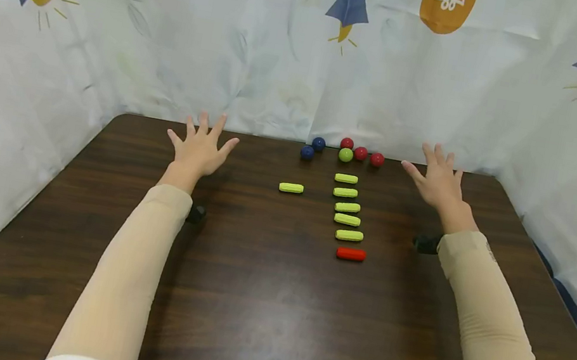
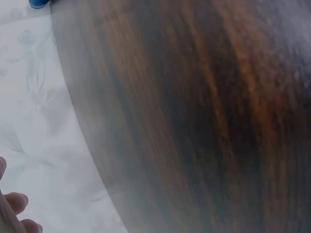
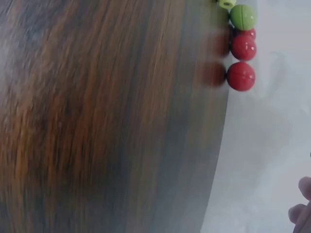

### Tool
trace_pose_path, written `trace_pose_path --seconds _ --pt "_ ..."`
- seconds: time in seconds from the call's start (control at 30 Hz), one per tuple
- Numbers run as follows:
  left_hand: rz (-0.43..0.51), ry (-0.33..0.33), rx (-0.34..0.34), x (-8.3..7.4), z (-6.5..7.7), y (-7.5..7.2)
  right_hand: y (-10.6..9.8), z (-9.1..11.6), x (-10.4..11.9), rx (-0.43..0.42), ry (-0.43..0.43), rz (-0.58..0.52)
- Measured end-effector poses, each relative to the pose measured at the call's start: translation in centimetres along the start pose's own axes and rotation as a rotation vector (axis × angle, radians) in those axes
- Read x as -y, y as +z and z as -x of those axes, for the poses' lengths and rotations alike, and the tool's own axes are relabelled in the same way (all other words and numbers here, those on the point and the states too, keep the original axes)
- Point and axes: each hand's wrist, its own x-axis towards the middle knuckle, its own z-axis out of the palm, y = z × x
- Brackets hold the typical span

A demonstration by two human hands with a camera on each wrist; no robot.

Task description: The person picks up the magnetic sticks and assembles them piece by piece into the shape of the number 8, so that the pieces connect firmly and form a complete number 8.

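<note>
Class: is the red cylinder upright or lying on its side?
Lying on its side: the red cylinder has its long side along the dark brown wood-grain tabletop.

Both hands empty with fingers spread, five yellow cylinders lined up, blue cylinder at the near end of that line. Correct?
One slip: the cylinder at the near end is red, not blue, as the head view shows. The rest stands: left hand and right hand empty with fingers spread, five yellow cylinders lined up.
</note>
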Motion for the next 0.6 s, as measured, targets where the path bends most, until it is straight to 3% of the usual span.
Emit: trace_pose_path --seconds 0.3,0.6 --pt "0.002 0.040 0.020 -0.4 0.3 0.3 1.1 -0.1 1.1 0.002 -0.018 -0.057" --pt "0.111 0.046 0.034 -0.9 0.2 0.6 1.2 -0.4 2.0 -0.048 -0.068 -0.097"
